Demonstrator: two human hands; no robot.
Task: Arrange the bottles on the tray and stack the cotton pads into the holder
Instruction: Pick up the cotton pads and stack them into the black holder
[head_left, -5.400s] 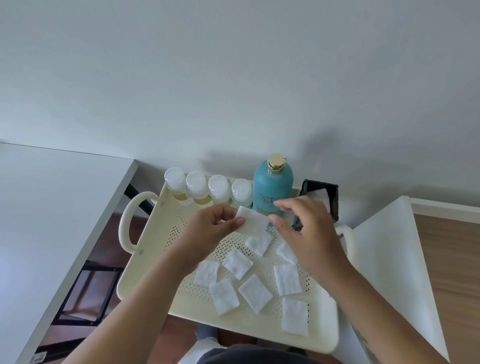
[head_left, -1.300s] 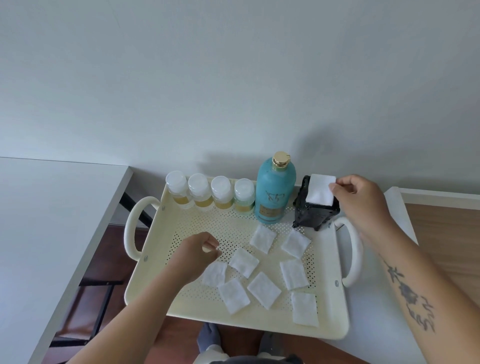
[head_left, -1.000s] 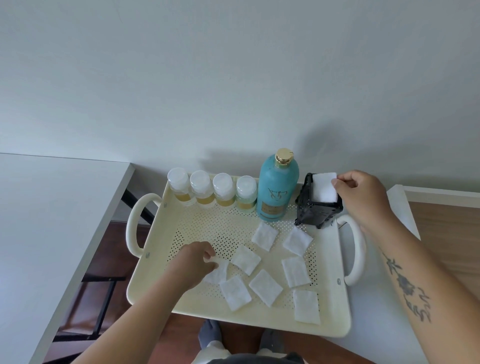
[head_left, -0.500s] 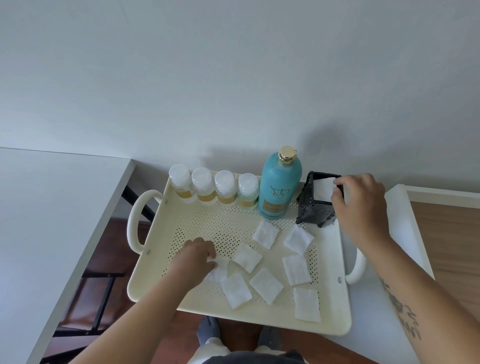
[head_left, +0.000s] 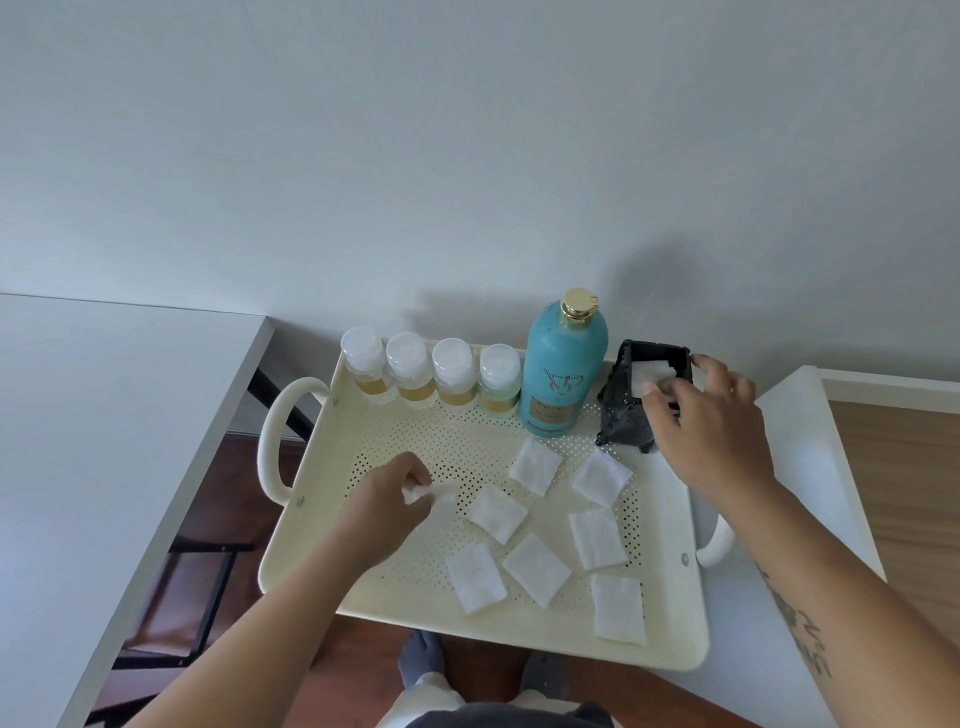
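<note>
A cream perforated tray (head_left: 457, 436) carries a back row of small clear bottles (head_left: 431, 376) with white caps and a tall teal bottle (head_left: 563, 374) with a gold cap. To the right of the teal bottle, a black pad holder (head_left: 626, 415) stands in the tray's back right corner. My right hand (head_left: 711, 431) is at the holder's mouth, thumb and fingers on a white cotton pad (head_left: 649, 371) inside it. My left hand (head_left: 387, 501) pinches another cotton pad (head_left: 434, 493) just above the tray's left middle. Several loose pads (head_left: 536, 569) lie flat on the tray floor.
A white table (head_left: 104, 441) stands to the left, with a dark floor gap between it and the tray. A white surface (head_left: 810, 467) supports the tray's right side, with a wooden top (head_left: 904, 493) beyond. The wall rises close behind the bottles.
My right hand has carried its pad from above the holder down into its mouth. My left hand has lifted the leftmost pad off the tray floor.
</note>
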